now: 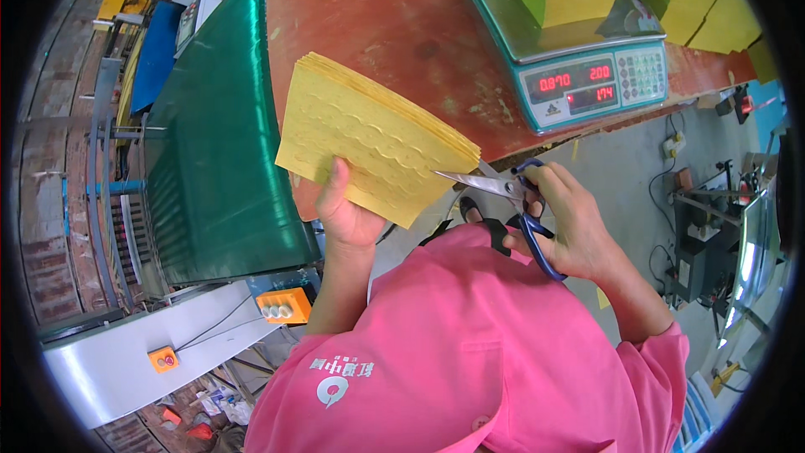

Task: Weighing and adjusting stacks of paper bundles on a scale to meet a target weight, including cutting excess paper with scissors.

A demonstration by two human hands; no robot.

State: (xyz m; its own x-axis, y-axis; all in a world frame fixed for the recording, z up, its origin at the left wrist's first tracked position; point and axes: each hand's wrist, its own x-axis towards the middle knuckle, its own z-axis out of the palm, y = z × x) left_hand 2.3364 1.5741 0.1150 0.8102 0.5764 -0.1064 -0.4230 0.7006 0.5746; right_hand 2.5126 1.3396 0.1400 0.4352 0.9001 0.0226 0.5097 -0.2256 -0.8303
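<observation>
From my view's centre: yellow paper stack (377,143) at 11 o'clock, gripped at lower edge by left hand (348,216), thumb in front, fingers hidden behind. Right hand (577,228) at 3 o'clock, holding blue-handled scissors (508,188); I see blades parted, one across stack's right end, contact unclear. Scale (542,106) at 2, red table (377,13) at 12.

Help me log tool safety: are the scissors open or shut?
The scissors are open: their blades diverge from the pivot, and the blue handles stand apart in the right hand.
</observation>
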